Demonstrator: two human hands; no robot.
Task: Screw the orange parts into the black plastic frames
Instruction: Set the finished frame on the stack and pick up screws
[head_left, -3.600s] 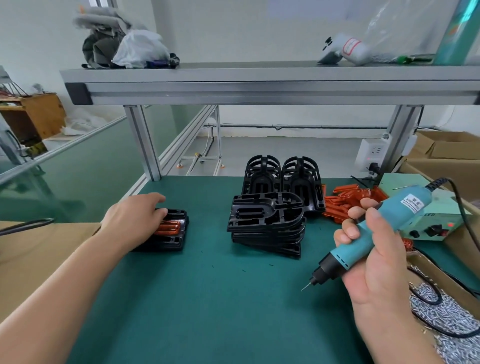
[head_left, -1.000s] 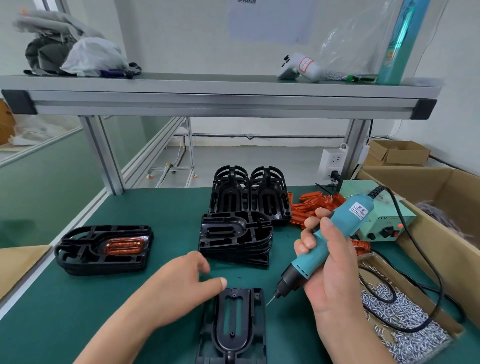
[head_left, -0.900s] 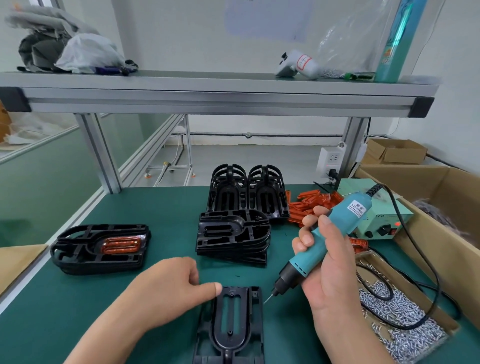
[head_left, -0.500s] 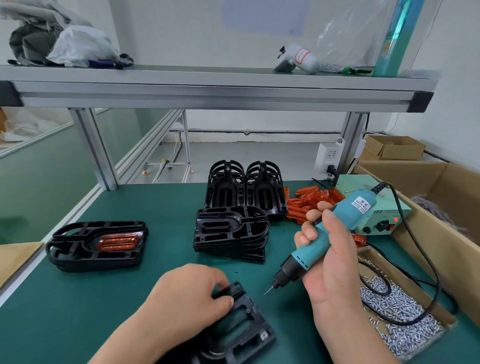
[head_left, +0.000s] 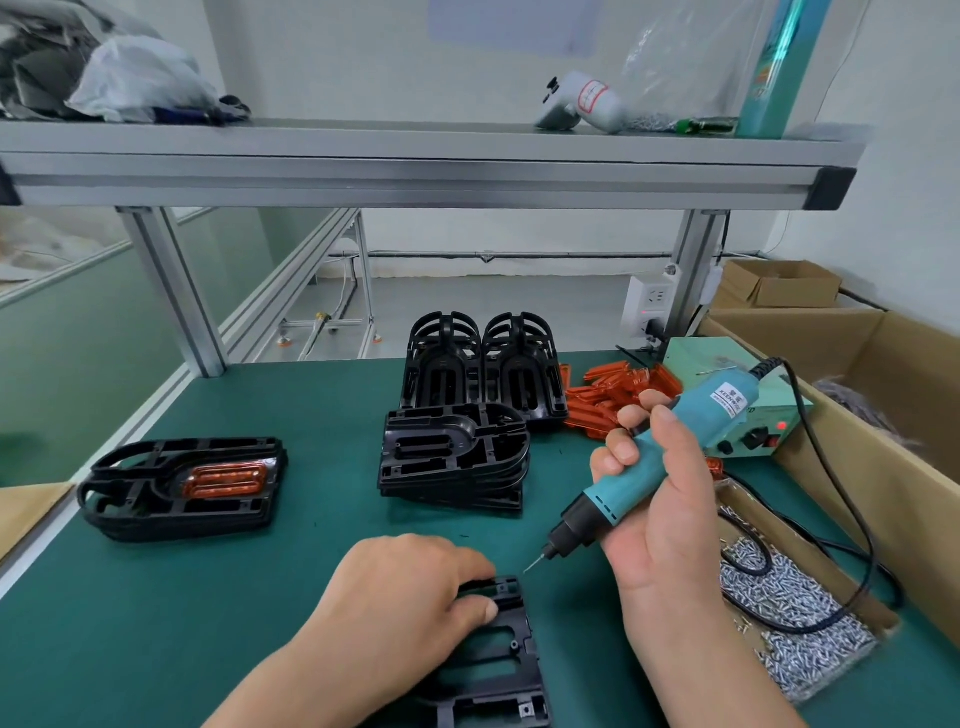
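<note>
A black plastic frame (head_left: 498, 670) lies on the green mat at the front, partly under my left hand (head_left: 400, 603), whose fingers curl over its far edge and grip it. My right hand (head_left: 660, 514) holds a teal electric screwdriver (head_left: 660, 457) with its bit pointing down-left, just above the mat and right of the frame. A stack of black frames (head_left: 457, 457) sits mid-table, with two more stacks (head_left: 483, 369) standing behind. Loose orange parts (head_left: 608, 395) lie to their right. At the left is a frame stack topped by a frame with an orange part (head_left: 223, 478) in it.
An open cardboard tray of small silver screws (head_left: 800, 603) sits at the right, with the screwdriver's black cable looping across it. A green power unit (head_left: 737, 410) stands behind. Large cardboard boxes (head_left: 893, 395) line the right edge. An aluminium shelf (head_left: 415, 156) spans overhead.
My left hand left the finished stack at the left and pulled a new frame to the front. In the last half second it turned that frame straighter. The screwdriver stayed raised.
</note>
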